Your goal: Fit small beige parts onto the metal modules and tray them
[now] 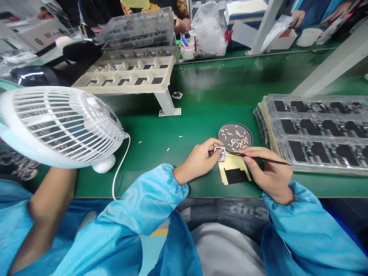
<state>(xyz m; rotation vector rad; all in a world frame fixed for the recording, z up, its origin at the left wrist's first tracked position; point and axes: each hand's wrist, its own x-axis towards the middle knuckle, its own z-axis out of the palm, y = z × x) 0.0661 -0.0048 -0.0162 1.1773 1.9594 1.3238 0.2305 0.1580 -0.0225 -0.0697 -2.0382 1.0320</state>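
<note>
Between the thumb and fingers of my left hand (198, 161) is a small whitish square casing (220, 153) with a dark inner part. My right hand (270, 174) pinches dark tweezers (268, 159), their tip reaching left to the casing's edge; whether the tip grips anything is too small to tell. Just behind both hands sits a round grey perforated dish (235, 127) with many tiny pale pieces scattered in it. Under the hands lies a yellowish sheet (223, 175) bearing a black patch (237, 176).
A white fan (66, 126) stands at left, its cord (122, 163) running over the green table (155, 157). Stacked clear trays (319, 134) of parts fill the right. A cream tray (123, 78) rests on a raised stand (169, 103). A co-worker's arm (51, 207) is at far left.
</note>
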